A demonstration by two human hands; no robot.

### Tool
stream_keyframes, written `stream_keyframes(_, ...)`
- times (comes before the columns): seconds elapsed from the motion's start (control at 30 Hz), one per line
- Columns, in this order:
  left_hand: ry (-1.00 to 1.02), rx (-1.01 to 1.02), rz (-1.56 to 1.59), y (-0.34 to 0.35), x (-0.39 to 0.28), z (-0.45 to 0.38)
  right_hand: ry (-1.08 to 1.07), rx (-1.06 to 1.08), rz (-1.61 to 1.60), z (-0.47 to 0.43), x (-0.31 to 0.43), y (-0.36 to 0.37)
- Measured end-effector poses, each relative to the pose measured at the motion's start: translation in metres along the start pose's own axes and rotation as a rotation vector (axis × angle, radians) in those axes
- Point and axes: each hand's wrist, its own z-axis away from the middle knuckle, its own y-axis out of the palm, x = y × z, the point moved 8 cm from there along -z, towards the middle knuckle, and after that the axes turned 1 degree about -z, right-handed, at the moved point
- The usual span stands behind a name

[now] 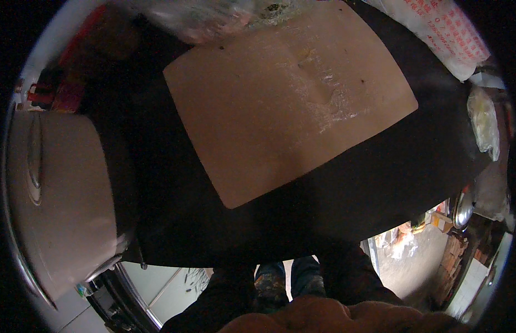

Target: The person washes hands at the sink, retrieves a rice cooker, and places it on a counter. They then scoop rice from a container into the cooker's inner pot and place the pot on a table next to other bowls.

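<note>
Both of my hands are out of view. Before me a tan cutting board point(249, 125) lies at an angle on a dark tabletop point(179, 233). Its right half bears shiny scuffs or wet streaks and a few small dark specks. At the board's far edge is a clear plastic bag point(208, 21), with something green and pinkish showing in it. Below the table's near edge, my legs point(270, 283) show in worn blue fabric. A brown rounded form point(291, 314) fills the bottom rim; I cannot tell what it is.
A pale, smooth appliance or container point(70, 179) with a metal rim stands left. A white bag with red writing point(445, 33) lies far right, above a clear bag of pale produce point(482, 120). Lower right, stacked bricks point(451, 266) and a cardboard box point(441, 221) show beyond the edge.
</note>
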Motion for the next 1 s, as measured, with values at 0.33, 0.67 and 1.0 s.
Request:
stream_keyframes(0.33,0.012,0.001,-0.020,0.008,-0.005,-0.019,0.007,0.020,0.022,0.001,-0.002,0.007)
stream_keyframes(0.67,0.028,0.012,-0.047,0.016,-0.008,-0.035,0.004,0.040,0.051,0.000,0.000,0.012)
stream_keyframes(1.0,0.062,0.043,-0.146,0.035,-0.015,-0.007,-0.043,0.088,0.191,0.016,0.041,0.021)
